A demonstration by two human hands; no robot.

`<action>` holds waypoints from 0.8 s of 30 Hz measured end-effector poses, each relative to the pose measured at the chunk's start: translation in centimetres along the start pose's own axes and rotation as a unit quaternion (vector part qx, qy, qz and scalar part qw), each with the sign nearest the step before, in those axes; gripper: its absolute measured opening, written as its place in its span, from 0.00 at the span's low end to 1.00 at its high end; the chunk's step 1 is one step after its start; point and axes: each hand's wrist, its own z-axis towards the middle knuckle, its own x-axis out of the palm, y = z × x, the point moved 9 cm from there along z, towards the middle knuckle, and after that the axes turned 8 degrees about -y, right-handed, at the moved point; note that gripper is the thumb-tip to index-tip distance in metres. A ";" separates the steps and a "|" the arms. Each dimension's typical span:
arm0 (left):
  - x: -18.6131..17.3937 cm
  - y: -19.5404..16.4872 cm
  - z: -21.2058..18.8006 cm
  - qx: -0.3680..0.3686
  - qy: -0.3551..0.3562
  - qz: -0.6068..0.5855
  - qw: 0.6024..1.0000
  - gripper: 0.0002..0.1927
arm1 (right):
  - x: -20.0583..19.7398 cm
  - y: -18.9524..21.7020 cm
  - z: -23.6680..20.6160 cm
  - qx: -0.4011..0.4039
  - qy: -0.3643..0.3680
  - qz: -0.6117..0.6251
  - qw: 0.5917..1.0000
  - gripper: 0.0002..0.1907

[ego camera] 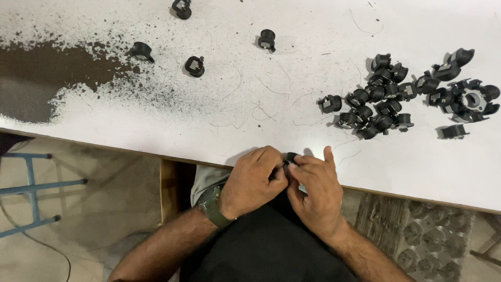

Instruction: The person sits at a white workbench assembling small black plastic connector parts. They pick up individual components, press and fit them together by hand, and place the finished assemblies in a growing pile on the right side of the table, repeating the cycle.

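Note:
My left hand (257,179) and my right hand (314,187) meet at the near edge of the white table (292,78). Together they pinch one small black bobbin part (290,156), mostly hidden by my fingers. A green watch sits on my left wrist. A pile of several similar black bobbin parts (376,107) lies on the table beyond my right hand, and another cluster (462,91) lies at the far right.
Three loose black parts (194,66) lie scattered at the table's upper left, next to a worn brown patch (47,73). Thin wire scraps (250,112) litter the tabletop. A blue metal frame (31,188) stands on the floor at left.

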 end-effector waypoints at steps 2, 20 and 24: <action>0.4 0.5 1.8 0.001 0.046 0.030 0.998 0.04 | -0.5 -0.9 1.0 -0.017 -0.020 -0.026 0.999 0.19; 0.8 5.3 7.9 -0.038 0.210 0.106 0.971 0.17 | -0.9 -2.4 3.3 0.027 0.051 -0.102 0.993 0.15; -2.3 0.5 2.0 0.087 0.040 0.122 0.988 0.21 | -0.3 -1.6 3.7 0.026 0.086 -0.078 0.993 0.19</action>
